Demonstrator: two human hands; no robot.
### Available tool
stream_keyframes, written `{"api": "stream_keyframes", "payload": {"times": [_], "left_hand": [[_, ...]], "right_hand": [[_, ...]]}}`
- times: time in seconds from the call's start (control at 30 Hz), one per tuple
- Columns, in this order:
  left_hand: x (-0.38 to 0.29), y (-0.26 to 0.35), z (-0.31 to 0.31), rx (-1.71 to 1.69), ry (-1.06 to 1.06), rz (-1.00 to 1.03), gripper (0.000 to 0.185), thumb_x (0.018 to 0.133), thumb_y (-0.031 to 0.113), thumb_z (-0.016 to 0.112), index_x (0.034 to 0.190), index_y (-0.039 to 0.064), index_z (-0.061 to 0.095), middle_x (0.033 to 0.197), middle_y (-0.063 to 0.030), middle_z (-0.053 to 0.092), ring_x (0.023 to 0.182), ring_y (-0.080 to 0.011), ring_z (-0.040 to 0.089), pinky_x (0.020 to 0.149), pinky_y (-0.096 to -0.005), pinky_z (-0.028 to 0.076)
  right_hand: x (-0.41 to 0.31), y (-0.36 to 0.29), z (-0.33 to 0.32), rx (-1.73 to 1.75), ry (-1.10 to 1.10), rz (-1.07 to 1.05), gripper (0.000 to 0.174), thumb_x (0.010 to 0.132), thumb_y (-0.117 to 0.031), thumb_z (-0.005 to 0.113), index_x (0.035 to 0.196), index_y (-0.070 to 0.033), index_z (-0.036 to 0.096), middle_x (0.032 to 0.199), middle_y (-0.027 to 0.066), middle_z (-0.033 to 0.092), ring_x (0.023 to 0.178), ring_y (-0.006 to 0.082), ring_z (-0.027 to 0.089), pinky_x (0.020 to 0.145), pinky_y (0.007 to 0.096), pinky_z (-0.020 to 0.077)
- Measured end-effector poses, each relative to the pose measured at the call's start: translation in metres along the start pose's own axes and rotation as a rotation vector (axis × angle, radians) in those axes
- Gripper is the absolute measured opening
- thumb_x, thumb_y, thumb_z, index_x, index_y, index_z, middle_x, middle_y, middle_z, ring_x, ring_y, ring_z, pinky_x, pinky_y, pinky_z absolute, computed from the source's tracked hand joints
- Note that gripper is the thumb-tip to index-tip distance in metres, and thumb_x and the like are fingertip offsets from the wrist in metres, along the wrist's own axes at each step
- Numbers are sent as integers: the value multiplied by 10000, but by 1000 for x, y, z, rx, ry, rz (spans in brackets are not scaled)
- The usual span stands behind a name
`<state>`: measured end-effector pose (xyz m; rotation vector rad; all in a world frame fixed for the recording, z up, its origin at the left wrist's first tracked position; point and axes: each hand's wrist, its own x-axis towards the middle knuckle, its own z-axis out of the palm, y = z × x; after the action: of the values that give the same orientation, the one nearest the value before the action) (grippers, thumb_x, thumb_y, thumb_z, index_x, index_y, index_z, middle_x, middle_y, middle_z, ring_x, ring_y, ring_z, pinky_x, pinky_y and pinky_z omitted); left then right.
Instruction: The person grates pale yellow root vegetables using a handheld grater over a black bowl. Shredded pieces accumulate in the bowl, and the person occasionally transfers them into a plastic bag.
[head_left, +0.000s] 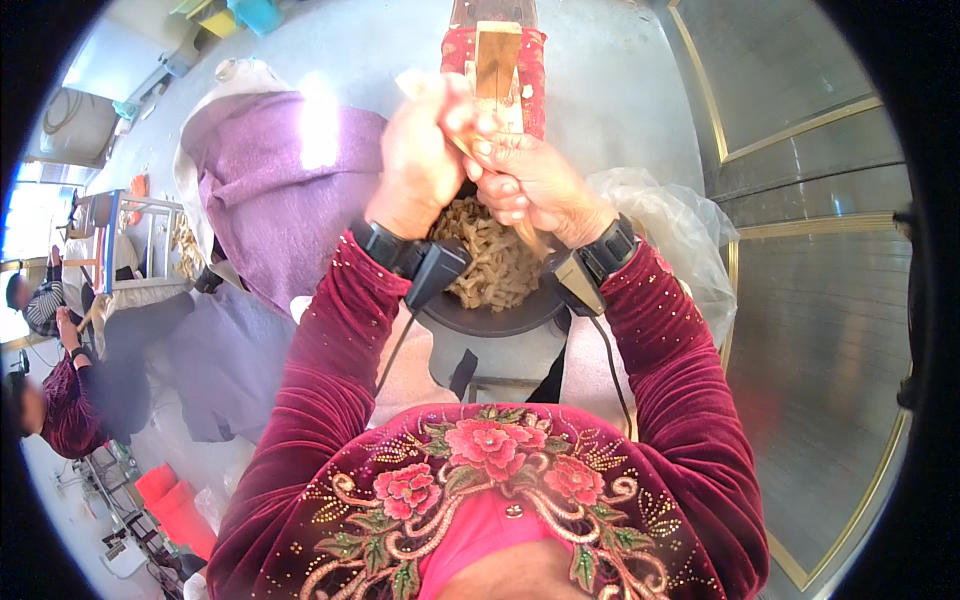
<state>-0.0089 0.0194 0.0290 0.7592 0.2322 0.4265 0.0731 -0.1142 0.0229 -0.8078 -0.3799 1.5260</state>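
My left hand (424, 150) and my right hand (536, 176) meet in front of me, both closed around a narrow tan strip (531, 238). Its material is unclear, since motion blurs it and the left fingers. A pale end sticks out above my left hand, too blurred to name. Just beyond the fingertips, a wooden block (496, 56) rests on a narrow bench (534, 90) wrapped in worn red cloth. Below my hands, a dark round basin (487, 326) holds a heap of short brown strips (491, 270). Black devices with cables are strapped to both wrists.
Purple cloth (285, 165) covers something bulky to the left. A clear plastic bag (675, 232) lies right of the basin, before metal panels (817, 322). At far left, people sit near a metal-framed table (146, 232); red rolls (176, 502) lie lower left.
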Motion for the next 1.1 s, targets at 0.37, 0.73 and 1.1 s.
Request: {"api": "stream_keyframes", "payload": {"times": [0.37,0.73,1.1], "left_hand": [[-4,-15,-6,1059,-9,934,277,994,218,478,1056,11,652,901,-104,693,733,-191,652,677,-289,515],[-6,-15,6,667,-19,-48,216,808,53,532,966,-23,658,976,-43,622,885,-102,562,789,-245,454],[-11,-19,1,1128,-127,602,80,789,-34,521,732,9,558,807,-99,632,720,-117,621,653,-284,505]], "right_hand": [[4,4,2,120,0,-294,142,951,-184,533,968,-52,580,642,-65,416,497,36,340,454,186,324],[12,7,-16,-1103,539,-697,200,905,-157,598,827,27,593,652,162,572,612,226,604,560,356,456],[-6,-13,-25,-111,66,-70,261,879,-316,603,760,-87,570,551,-66,370,425,50,298,419,231,278]]}}
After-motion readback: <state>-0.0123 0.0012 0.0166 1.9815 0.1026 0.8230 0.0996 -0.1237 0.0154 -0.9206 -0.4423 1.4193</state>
